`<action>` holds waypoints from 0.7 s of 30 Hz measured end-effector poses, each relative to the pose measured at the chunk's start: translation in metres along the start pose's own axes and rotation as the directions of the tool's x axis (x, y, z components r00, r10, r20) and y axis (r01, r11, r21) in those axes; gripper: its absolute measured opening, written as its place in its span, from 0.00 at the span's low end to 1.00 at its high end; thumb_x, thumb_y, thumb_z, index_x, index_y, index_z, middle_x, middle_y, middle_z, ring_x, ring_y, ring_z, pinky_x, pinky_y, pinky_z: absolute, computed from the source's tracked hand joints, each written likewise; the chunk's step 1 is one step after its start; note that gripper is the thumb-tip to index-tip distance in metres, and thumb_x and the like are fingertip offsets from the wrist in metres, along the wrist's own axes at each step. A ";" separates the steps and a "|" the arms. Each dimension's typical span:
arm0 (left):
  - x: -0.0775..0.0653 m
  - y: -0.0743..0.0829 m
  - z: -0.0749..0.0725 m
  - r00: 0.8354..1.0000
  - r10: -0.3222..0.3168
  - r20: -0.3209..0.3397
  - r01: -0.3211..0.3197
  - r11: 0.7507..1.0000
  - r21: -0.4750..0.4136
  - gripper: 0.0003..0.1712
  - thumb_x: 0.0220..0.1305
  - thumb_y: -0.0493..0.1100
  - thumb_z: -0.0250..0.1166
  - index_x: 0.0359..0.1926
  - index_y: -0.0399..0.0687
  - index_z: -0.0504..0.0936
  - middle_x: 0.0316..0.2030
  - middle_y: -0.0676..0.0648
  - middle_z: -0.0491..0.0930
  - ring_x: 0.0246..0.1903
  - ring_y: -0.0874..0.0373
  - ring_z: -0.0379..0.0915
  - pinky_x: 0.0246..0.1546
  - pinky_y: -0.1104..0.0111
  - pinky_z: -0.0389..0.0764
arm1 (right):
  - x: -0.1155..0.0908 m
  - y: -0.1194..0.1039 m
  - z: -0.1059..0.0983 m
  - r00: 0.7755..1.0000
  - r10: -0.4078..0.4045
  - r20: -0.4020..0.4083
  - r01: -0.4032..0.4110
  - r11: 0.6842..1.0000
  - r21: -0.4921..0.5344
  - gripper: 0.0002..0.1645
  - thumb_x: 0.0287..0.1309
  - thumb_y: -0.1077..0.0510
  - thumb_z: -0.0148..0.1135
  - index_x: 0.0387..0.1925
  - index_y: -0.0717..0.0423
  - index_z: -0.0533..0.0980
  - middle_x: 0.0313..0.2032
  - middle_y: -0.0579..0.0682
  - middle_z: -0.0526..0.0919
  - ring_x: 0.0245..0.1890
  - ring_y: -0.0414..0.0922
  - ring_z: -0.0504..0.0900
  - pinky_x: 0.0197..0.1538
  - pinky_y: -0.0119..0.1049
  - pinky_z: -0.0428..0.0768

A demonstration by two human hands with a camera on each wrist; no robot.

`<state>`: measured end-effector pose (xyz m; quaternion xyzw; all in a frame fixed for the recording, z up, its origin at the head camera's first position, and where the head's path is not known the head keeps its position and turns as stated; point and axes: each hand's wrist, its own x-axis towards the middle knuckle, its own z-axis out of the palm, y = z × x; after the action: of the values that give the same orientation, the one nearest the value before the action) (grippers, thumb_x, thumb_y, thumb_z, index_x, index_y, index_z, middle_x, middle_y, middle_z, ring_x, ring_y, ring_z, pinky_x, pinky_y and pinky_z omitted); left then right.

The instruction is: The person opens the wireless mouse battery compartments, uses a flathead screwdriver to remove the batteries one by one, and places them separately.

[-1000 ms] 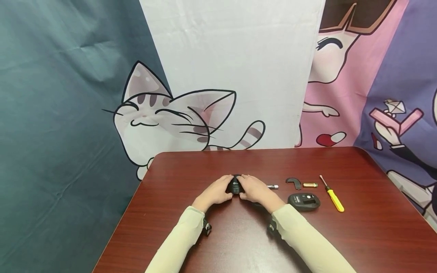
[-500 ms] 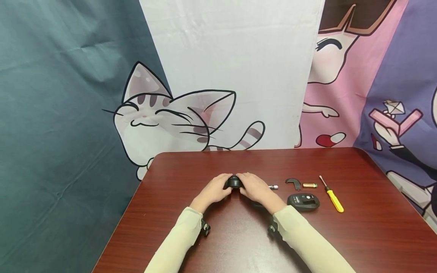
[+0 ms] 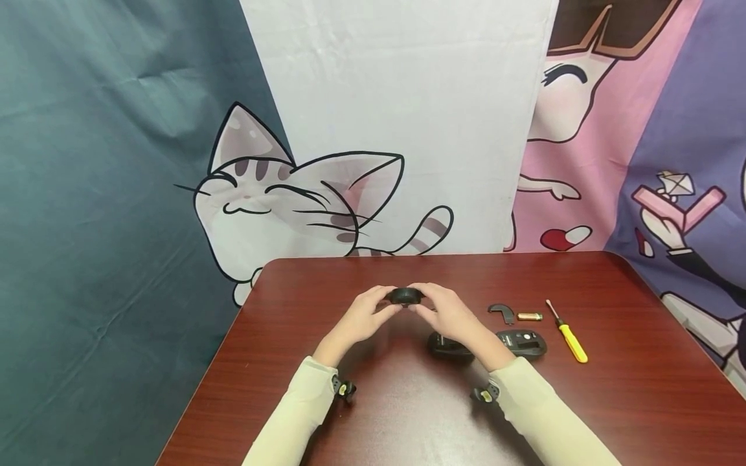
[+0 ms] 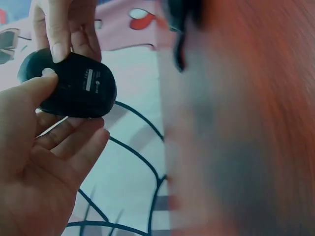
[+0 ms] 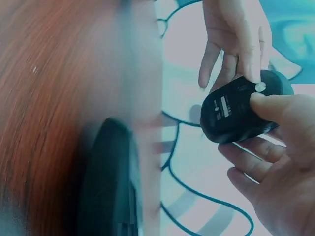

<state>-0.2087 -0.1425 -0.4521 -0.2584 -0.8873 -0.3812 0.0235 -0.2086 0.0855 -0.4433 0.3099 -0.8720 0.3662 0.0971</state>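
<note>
A black computer mouse (image 3: 405, 296) is held up over the far half of the table between both hands. My left hand (image 3: 361, 317) pinches its left side, the thumb on the underside and the fingers behind. The right hand (image 3: 447, 315) grips the opposite side in the same way. In the left wrist view, the mouse (image 4: 81, 93) shows its underside with a pale printed label. From the right wrist, a round light spot shows beside the thumb on the mouse (image 5: 229, 113). Its top faces away from me and is hidden.
A second black mouse (image 3: 445, 345) lies partly behind the right forearm. To its right is a mouse (image 3: 527, 343) with its battery slot uncovered. Behind them lie a curved black cover (image 3: 502, 312), a battery (image 3: 529, 316) and a yellow-handled screwdriver (image 3: 571, 336).
Both hands have lifted the mouse off the table and tipped it up. The forearms have spread apart, and more of the second mouse shows. The small battery beside the right hand is now hidden.
</note>
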 end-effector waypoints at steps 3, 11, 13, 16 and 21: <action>-0.003 0.010 -0.003 1.000 -0.011 -0.017 0.010 0.998 -0.062 0.23 0.74 0.51 0.61 0.63 0.47 0.77 0.55 0.49 0.80 0.56 0.56 0.80 0.59 0.64 0.84 | -0.005 -0.006 -0.007 1.000 0.019 -0.017 -0.017 0.993 0.113 0.20 0.66 0.56 0.67 0.58 0.53 0.78 0.51 0.51 0.84 0.51 0.48 0.85 0.55 0.45 0.88; -0.012 0.042 -0.003 0.994 -0.036 -0.105 0.016 0.984 -0.179 0.19 0.74 0.51 0.61 0.57 0.47 0.81 0.43 0.50 0.84 0.41 0.59 0.82 0.45 0.67 0.86 | -0.023 -0.023 -0.023 0.993 0.055 -0.103 -0.034 0.979 0.200 0.24 0.67 0.53 0.66 0.62 0.50 0.74 0.43 0.46 0.86 0.44 0.42 0.86 0.49 0.40 0.89; -0.014 0.050 -0.001 0.991 -0.039 -0.130 0.009 0.974 -0.227 0.18 0.74 0.49 0.62 0.58 0.46 0.81 0.41 0.49 0.84 0.38 0.60 0.82 0.41 0.69 0.86 | -0.028 -0.028 -0.026 0.991 0.068 -0.120 -0.040 0.975 0.218 0.25 0.68 0.53 0.66 0.63 0.49 0.73 0.41 0.45 0.86 0.41 0.41 0.86 0.45 0.38 0.90; -0.018 0.060 0.002 0.987 -0.064 -0.146 0.014 0.948 -0.319 0.18 0.73 0.48 0.63 0.59 0.47 0.79 0.39 0.47 0.85 0.36 0.60 0.83 0.37 0.70 0.87 | -0.035 -0.034 -0.030 0.987 0.100 -0.128 -0.060 0.957 0.285 0.24 0.68 0.53 0.65 0.63 0.48 0.73 0.38 0.46 0.86 0.33 0.41 0.85 0.37 0.37 0.90; -0.025 0.074 0.006 0.983 -0.134 -0.123 0.073 0.910 -0.409 0.20 0.73 0.50 0.63 0.58 0.45 0.79 0.41 0.46 0.87 0.38 0.60 0.85 0.39 0.69 0.88 | -0.047 -0.042 -0.031 0.978 0.154 -0.142 -0.096 0.932 0.349 0.24 0.68 0.55 0.65 0.64 0.48 0.73 0.36 0.47 0.85 0.28 0.40 0.83 0.30 0.33 0.86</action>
<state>-0.1513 -0.1064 -0.4136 -0.1813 -0.7980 -0.5745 0.0156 -0.1475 0.1065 -0.4158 0.2339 -0.8024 0.5415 0.0913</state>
